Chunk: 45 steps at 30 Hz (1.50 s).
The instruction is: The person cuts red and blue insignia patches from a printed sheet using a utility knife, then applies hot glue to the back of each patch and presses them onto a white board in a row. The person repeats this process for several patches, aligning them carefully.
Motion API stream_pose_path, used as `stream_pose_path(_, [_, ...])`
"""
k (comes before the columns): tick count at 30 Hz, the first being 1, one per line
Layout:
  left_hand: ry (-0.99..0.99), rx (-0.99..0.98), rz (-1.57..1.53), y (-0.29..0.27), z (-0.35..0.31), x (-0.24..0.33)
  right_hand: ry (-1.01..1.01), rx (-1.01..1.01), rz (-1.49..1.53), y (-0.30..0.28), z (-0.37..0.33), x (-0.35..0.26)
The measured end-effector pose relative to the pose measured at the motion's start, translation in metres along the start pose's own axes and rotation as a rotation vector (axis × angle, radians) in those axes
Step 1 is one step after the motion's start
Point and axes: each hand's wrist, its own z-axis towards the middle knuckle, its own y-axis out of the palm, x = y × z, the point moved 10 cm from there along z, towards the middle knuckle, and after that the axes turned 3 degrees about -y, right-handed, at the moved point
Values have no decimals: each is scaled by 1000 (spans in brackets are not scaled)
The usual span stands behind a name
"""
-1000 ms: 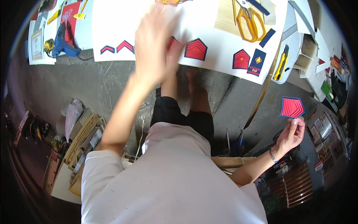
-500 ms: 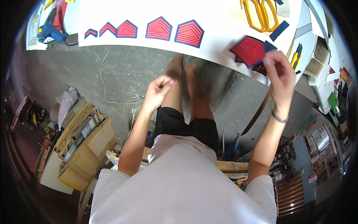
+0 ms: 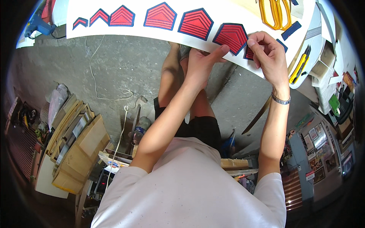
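A red pentagonal chevron patch (image 3: pixel 232 38) with a dark blue border lies on a white sheet (image 3: pixel 159 35). My right hand (image 3: pixel 268 57) pinches its right corner between thumb and fingers. At the sheet's front edge is my left hand (image 3: pixel 201 64), thumb stretched toward the patch's lower left side and apart from the other fingers, which are partly hidden. Under my right hand a darker red-and-blue patch (image 3: pixel 249 54) shows in part. Leftward runs a row of similar patches: a pentagon (image 3: pixel 195 24), another pentagon (image 3: pixel 160 16), a smaller one (image 3: pixel 122 16) and two open chevrons.
Yellow-handled scissors (image 3: pixel 275 15) and a dark blue strip (image 3: pixel 291 30) lie at the far right. A yellow utility knife (image 3: pixel 300 64) rests beside the sheet's right edge. The blue glue gun (image 3: pixel 38 27) is far left. Cardboard pieces (image 3: pixel 81 152) stand on the floor at left.
The red patch has come down from the air onto the sheet, in line with the row. My left hand has moved right and forward to it; my right hand has shifted left.
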Motion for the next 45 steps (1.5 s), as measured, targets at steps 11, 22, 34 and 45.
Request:
stream_pose_path(11, [-3, 9, 91, 3, 5, 5, -4, -20, 0, 2, 4, 6])
stream_pose_path(22, [1, 36, 83, 3, 7, 3, -12, -11, 46, 5, 5, 8])
stream_pose_path(34, [4, 61, 116, 0, 7, 3, -17, 28, -2, 3, 7, 5])
stream_pose_path(45, [24, 43, 107, 3, 7, 2, 6, 44, -4, 3, 6, 5])
